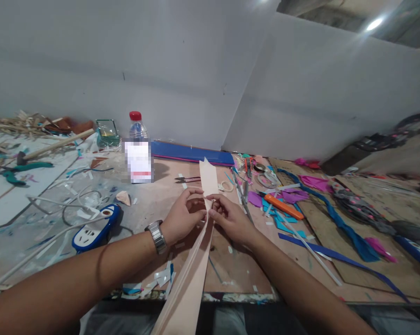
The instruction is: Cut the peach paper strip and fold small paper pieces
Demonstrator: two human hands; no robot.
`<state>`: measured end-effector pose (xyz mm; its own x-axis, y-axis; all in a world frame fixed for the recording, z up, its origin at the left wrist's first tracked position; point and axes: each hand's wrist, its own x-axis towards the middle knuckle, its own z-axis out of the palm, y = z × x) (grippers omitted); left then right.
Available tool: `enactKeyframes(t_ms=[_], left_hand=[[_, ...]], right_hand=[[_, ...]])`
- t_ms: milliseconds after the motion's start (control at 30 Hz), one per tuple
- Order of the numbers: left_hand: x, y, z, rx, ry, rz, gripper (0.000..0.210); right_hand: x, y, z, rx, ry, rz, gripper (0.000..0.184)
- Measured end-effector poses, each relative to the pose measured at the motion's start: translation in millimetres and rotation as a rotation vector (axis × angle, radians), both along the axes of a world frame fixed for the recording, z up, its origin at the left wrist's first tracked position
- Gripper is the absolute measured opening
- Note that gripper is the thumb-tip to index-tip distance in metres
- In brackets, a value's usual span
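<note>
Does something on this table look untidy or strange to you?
Yes. White and blue scraps litter the near edge untidily, and the orange cutter lies slanted among loose blue and purple pieces, to the right of the right hand. Blocky pixels hide the lower part of the bottle, which looks unnatural.

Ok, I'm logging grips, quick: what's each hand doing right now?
Left hand: closed, pinching the peach strip.
Right hand: closed, pinching the same strip.
</note>
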<state>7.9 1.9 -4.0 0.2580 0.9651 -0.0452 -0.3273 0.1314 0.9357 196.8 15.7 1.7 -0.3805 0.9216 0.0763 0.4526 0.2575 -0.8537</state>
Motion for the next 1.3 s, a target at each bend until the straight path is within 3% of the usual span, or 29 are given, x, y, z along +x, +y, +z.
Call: enactKeyframes(t_ms=[200,400,567,733,1000,1200,1300], left_hand=[[3,-2,-8.2,0.108,0.073,-0.027,0.050],[1,-4,-10.7,0.190,0.203,-0.069,0.050],[1,-5,-13.2,0.182,0.204,-0.083,0.055],[2,-3,-14.2,0.176,0.167,-0.070,0.053],[3,-2,-11.6,0.170,0.120,-0.039,0.048],[1,3,-5.5,-0.097,-0.076,-0.001,0.058],[0,7,-2.4,-0.148,-0.102,-0.031,0.054]], right_hand=[[-1,-1,-6.6,-0.141,0.194,-0.019,0.035],[-5,-4,-1.6,-0.235,0.284,-0.068,0.031],[-5,-1,-3.5,-0.212,0.282,-0.131,0.035],[-3,1,-7.1,-0.307,0.295,-0.095,0.045],[-3,1,-4.8,-0.274,0.304,-0.104,0.036],[-4,-1,-0.2,-0.160,0.301,-0.104,0.025],[-5,-3,1.2,-0.158,0.305,-0.064,0.023]])
